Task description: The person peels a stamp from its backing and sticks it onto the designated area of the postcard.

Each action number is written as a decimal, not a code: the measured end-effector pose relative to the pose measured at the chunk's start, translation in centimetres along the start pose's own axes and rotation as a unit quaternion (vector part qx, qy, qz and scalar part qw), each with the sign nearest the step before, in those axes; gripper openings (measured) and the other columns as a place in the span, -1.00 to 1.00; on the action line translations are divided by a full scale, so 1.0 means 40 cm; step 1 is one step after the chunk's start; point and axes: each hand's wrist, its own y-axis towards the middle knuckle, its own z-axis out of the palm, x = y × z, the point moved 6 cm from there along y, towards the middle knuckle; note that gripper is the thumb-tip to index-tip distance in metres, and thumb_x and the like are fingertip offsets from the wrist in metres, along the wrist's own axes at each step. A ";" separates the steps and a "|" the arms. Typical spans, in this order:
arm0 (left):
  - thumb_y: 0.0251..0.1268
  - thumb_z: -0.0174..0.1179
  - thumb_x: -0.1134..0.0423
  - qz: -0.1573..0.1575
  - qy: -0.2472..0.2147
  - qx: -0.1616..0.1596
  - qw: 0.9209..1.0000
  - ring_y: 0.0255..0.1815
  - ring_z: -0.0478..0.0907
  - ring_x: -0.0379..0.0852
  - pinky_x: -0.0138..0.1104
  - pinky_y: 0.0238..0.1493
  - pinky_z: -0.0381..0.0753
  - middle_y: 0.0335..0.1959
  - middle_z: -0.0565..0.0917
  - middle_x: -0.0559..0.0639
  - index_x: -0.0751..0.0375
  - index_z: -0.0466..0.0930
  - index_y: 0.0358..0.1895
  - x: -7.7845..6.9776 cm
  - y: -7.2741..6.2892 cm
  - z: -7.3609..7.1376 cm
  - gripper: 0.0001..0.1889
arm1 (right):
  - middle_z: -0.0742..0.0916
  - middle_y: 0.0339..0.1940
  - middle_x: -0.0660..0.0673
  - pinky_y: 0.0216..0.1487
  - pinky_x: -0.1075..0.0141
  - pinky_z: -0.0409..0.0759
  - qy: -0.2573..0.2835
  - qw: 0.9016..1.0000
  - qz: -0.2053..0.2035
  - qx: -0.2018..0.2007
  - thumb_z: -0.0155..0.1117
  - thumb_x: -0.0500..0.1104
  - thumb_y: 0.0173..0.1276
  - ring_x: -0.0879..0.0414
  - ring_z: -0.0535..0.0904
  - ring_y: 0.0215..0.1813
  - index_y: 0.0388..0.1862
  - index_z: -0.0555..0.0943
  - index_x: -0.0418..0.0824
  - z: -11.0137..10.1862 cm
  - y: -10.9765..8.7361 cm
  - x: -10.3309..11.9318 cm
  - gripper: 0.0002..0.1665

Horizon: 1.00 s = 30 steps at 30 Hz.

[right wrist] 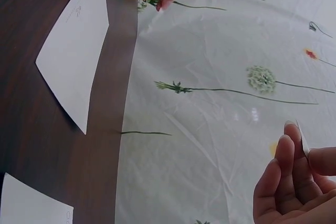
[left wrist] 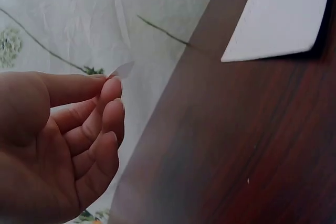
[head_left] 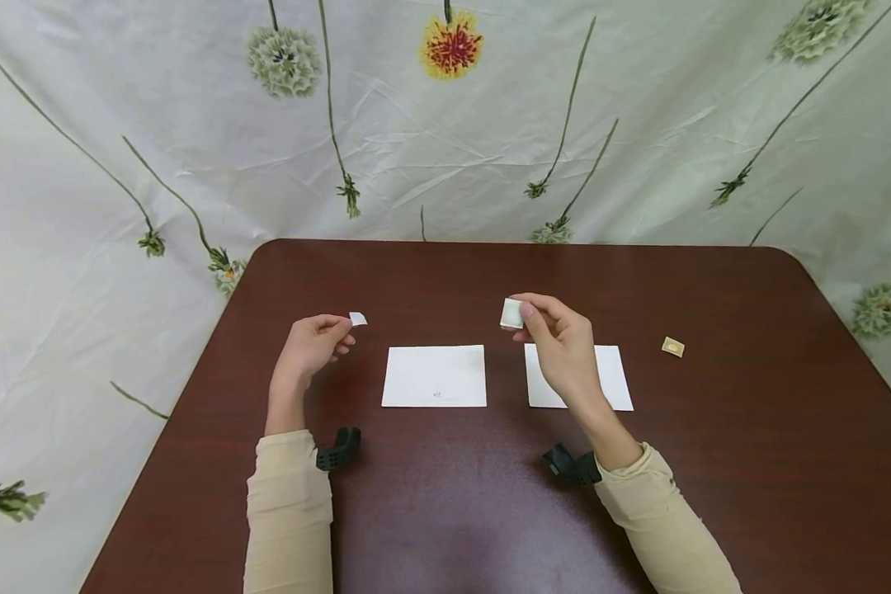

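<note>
Two white cards (head_left: 434, 371) lie side by side on your dark brown counter (head_left: 431, 495), a small beige square (head_left: 672, 346) to their right, before a white cloth (head_left: 416, 124) printed with long-stemmed flowers. Your left hand (head_left: 308, 346) pinches a small white slip (head_left: 358, 318) by its edge between thumb and forefinger; your right hand (head_left: 564, 346) pinches a small pale square (head_left: 511, 313). Both hands are raised, well apart, the right partly hiding one card, with cream-sleeved forearms (head_left: 289, 511) reaching forward and a black device (head_left: 339, 450) at each wrist.
</note>
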 end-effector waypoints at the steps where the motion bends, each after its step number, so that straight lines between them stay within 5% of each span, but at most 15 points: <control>1: 0.47 0.00 0.21 -0.006 0.001 0.000 1.000 -0.40 0.53 -0.16 -0.39 -0.34 0.50 -0.39 0.63 0.03 0.47 0.49 0.09 0.009 0.001 -0.004 -0.64 | 0.72 -0.34 -0.33 -0.27 0.30 0.62 -0.002 1.000 0.002 0.000 0.11 -0.33 0.43 0.07 0.63 -0.44 -0.07 0.62 -0.42 0.000 -0.001 -0.001 -0.79; 10: 0.50 -0.04 0.14 -0.062 0.021 -0.016 0.998 -0.48 0.52 -0.24 -0.38 -0.39 0.45 -0.43 0.61 -0.08 0.43 0.45 0.17 0.087 0.002 -0.053 -0.58 | 0.73 -0.35 -0.30 -0.27 0.31 0.62 -0.006 1.000 0.003 0.001 0.12 -0.31 0.44 0.07 0.61 -0.46 -0.07 0.62 -0.42 0.001 -0.004 -0.005 -0.78; 18: 0.50 -0.05 0.14 -0.093 0.053 -0.031 0.994 -0.49 0.47 -0.21 -0.37 -0.39 0.48 -0.50 0.61 -0.11 0.43 0.49 0.12 0.111 0.005 -0.069 -0.60 | 0.73 -0.36 -0.30 -0.28 0.31 0.62 -0.008 1.000 -0.007 0.000 0.12 -0.31 0.44 0.08 0.61 -0.47 -0.07 0.62 -0.42 0.003 -0.002 -0.002 -0.78; 26: 0.47 -0.08 -0.04 -0.122 0.158 -0.085 0.976 -0.32 0.46 0.00 -0.17 -0.31 0.37 -0.36 0.66 0.06 0.29 0.59 -0.02 0.107 -0.012 -0.097 -0.55 | 0.72 -0.36 -0.30 -0.28 0.31 0.63 -0.009 1.000 -0.009 -0.003 0.12 -0.32 0.43 -0.01 0.62 -0.45 -0.07 0.62 -0.43 -0.001 0.001 -0.004 -0.78; 30: 0.46 -0.08 -0.10 -0.099 0.120 -0.100 0.983 -0.29 0.50 0.06 -0.16 -0.26 0.37 -0.37 0.67 0.07 0.30 0.57 0.04 0.071 -0.033 -0.113 -0.49 | 0.72 -0.36 -0.32 -0.29 0.32 0.62 -0.007 1.000 -0.008 -0.003 0.12 -0.33 0.43 -0.01 0.62 -0.45 -0.07 0.63 -0.43 -0.001 0.002 -0.005 -0.79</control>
